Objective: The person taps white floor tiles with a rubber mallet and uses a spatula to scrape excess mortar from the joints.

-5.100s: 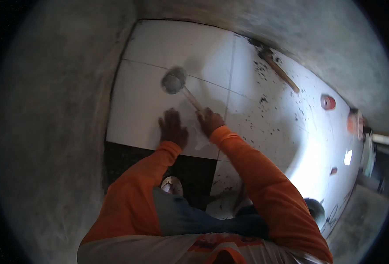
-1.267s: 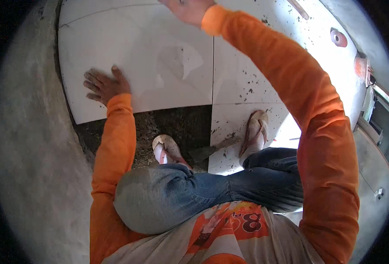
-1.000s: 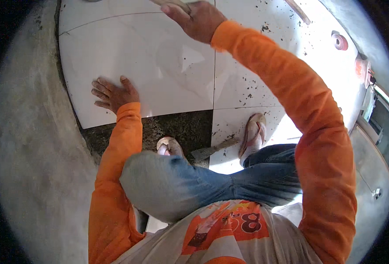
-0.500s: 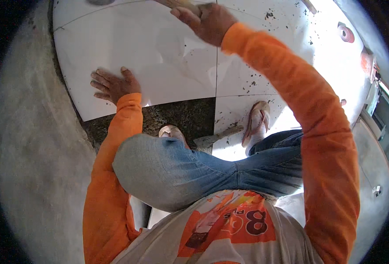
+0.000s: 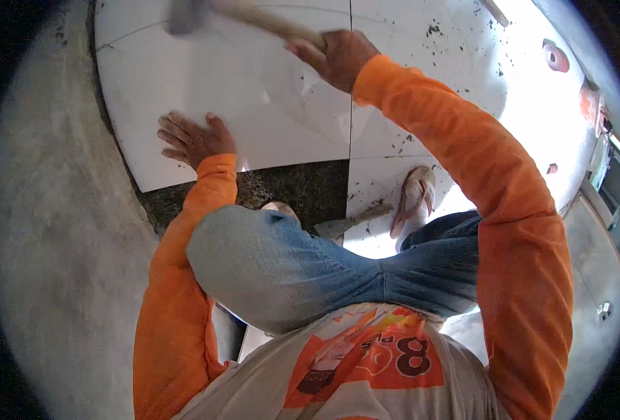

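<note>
My left hand [image 5: 195,137] lies with fingers spread on a large white floor tile [image 5: 268,119], near its left front corner. My right hand [image 5: 341,59] is wrapped round the wooden handle of a mallet [image 5: 275,25]. The mallet's dark head, smeared by motion, is over the far left of the tiles, by the joint with the tile beyond; whether it touches cannot be told. Rough dark mortar bed [image 5: 303,185] shows between the tile's front edge and my knees.
A trowel [image 5: 352,220] lies by my right sandaled foot [image 5: 414,199], partly on the mortar. Dark crumbs dot the tiles at right. A reddish roll [image 5: 554,57] and an orange bucket [image 5: 590,105] stand far right. A bare grey wall [image 5: 51,231] runs along the left.
The mallet has come nearer and its head shows more fully now. My right hand has shifted slightly nearer. The left hand stays flat on the tile while the view moves a little.
</note>
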Demonstrator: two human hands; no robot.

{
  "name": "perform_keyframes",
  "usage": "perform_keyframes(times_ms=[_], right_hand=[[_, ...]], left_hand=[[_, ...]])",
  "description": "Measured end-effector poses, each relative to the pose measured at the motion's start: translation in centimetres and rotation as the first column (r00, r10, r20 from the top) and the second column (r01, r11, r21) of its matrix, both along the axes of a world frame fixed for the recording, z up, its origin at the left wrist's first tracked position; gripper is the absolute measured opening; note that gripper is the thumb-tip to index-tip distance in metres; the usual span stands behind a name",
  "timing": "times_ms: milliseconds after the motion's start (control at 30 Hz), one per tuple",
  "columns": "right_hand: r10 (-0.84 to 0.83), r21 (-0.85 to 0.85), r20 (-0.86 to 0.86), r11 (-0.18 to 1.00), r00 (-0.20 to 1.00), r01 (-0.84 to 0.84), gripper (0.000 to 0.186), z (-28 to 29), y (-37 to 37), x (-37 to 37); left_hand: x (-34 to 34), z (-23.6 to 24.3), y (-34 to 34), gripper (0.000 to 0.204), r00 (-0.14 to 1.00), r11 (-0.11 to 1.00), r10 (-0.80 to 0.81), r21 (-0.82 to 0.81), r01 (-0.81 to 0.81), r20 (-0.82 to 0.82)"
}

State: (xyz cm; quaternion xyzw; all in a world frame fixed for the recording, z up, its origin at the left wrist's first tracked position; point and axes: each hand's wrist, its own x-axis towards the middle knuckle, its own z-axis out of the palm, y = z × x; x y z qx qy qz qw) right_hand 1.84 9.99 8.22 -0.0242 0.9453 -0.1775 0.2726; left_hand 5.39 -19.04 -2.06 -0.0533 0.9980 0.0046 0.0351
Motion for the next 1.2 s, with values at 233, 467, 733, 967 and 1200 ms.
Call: perform_keyframes(times_ms=[233,467,733,967,1200], right_hand=[[-0.322,-0.223,-0.047,0.926,0.946,0.304,0.070,0.6,-1.1,-0.2],[-0.401,-0.267,-0.104,0.893,0.910,0.363,0.069,-1.4,-4.8,1.2],[-0.246,-0.223,-0.070,0.948,0.967,0.225,0.068,-1.2,-4.9,-3.3],[-0.364,-0.281,-0.269,0.915,0.892,0.289,0.071,-1.8,-5.9,-1.3],[-0.102,-0.013,-0.127,0.995,0.987,0.102,0.073,-5.4,-2.3,-0.9]], left_hand=[[0.8,-0.8,-0.1,0.080,0.999,0.998,-0.046,-0.046,0.046,0.012],[1.0,-0.9,0.0,0.077,0.997,0.998,-0.060,-0.031,0.059,-0.038],[0.7,-0.6,-0.1,0.080,0.997,0.997,-0.072,0.004,0.072,-0.012],[0.9,-0.2,0.2,0.081,0.997,0.997,-0.072,0.003,0.072,0.008],[1.0,-0.1,1.0,0.080,0.995,0.994,-0.103,0.038,0.103,-0.010]])
